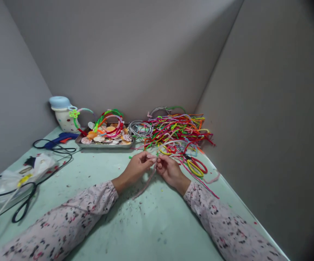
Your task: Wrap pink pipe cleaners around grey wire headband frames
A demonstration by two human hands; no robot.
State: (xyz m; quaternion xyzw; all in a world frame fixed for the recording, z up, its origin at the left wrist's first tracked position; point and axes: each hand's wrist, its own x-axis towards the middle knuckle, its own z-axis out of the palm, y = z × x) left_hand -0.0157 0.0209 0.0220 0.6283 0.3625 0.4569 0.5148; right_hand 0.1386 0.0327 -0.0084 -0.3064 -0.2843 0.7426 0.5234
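Observation:
Near the middle of the table, my left hand [138, 166] and my right hand [171, 171] meet fingertip to fingertip. Both are closed in a pinch on a pale pink pipe cleaner [146, 185], whose loose tail hangs down and to the left between them. The fingers hide the part being held. A small bit of green shows just above the fingertips; I cannot tell whether it belongs to the held piece. Just beyond the right hand lies a heap of colourful pipe cleaners [177, 130]. Scissors with red and yellow handles [196, 169] rest to its right.
A metal tray [106, 146] of seashells and pipe-cleaner hoops stands at the back, beside a coil of grey wire [140, 129]. A blue-lidded bottle [66, 115], a blue tool [61, 139], black cable [33, 188] and a plastic bag [41, 165] occupy the left. Walls enclose the back and right.

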